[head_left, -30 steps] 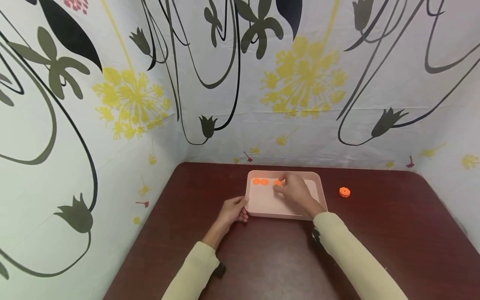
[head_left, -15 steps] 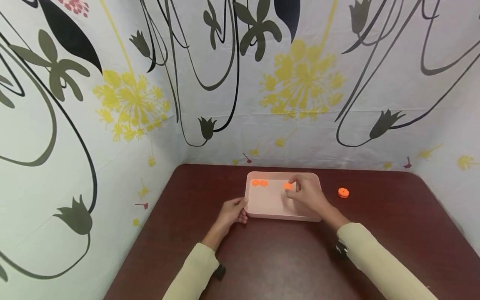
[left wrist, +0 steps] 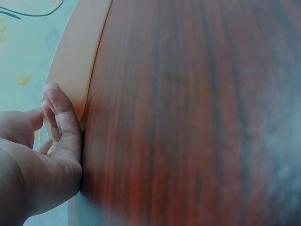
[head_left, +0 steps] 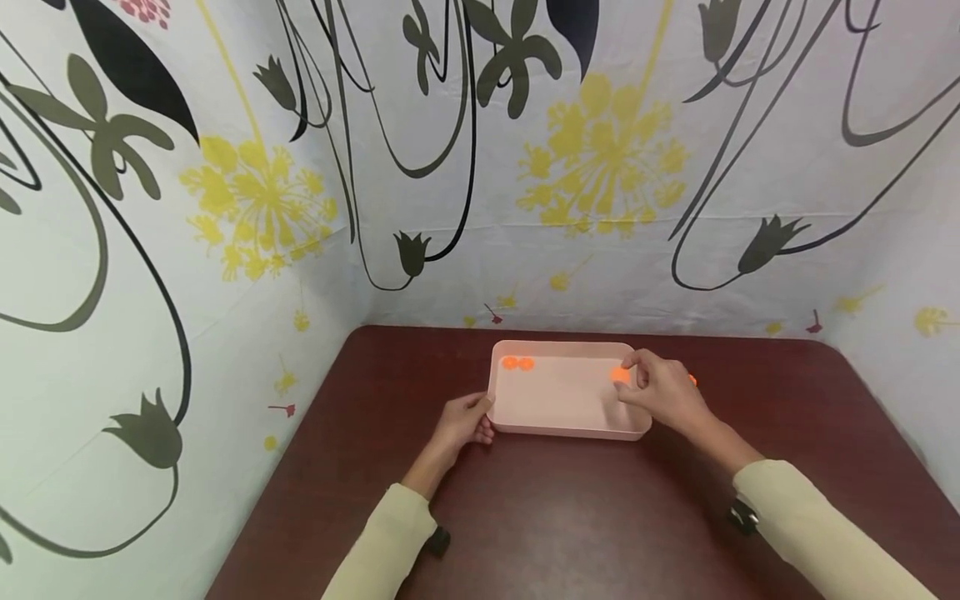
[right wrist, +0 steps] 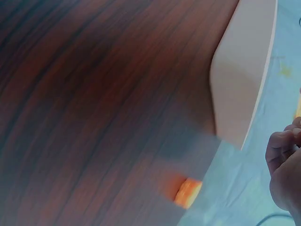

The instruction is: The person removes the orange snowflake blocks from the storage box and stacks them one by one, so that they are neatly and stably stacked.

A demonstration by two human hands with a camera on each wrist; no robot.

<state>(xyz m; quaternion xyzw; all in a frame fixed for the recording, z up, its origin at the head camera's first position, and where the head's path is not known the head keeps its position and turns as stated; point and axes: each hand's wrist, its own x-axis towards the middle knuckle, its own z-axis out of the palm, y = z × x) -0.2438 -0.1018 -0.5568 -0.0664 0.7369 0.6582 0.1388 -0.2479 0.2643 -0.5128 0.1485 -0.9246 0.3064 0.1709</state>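
Note:
My left hand grips the left front corner of a shallow pink tray, thumb at the rim and fingers curled below. In the left wrist view that hand is against the tray's outer wall. Two orange scalloped discs, a left one and a right one, lie side by side in the tray's far left corner. Over the tray's right end, my right hand pinches another orange scalloped disc between thumb and fingers. At the right wrist view's edge, the right hand is mostly cut off.
A thick orange piece sits on the dark wood table, right of the tray; the right hand hides most of it in the head view. Fabric with a plant print hangs behind the table and along its left side.
My right hand has moved rightward across the tray with the pinched orange disc, now partly covering the orange piece on the table. The left hand and tray have stayed in place.

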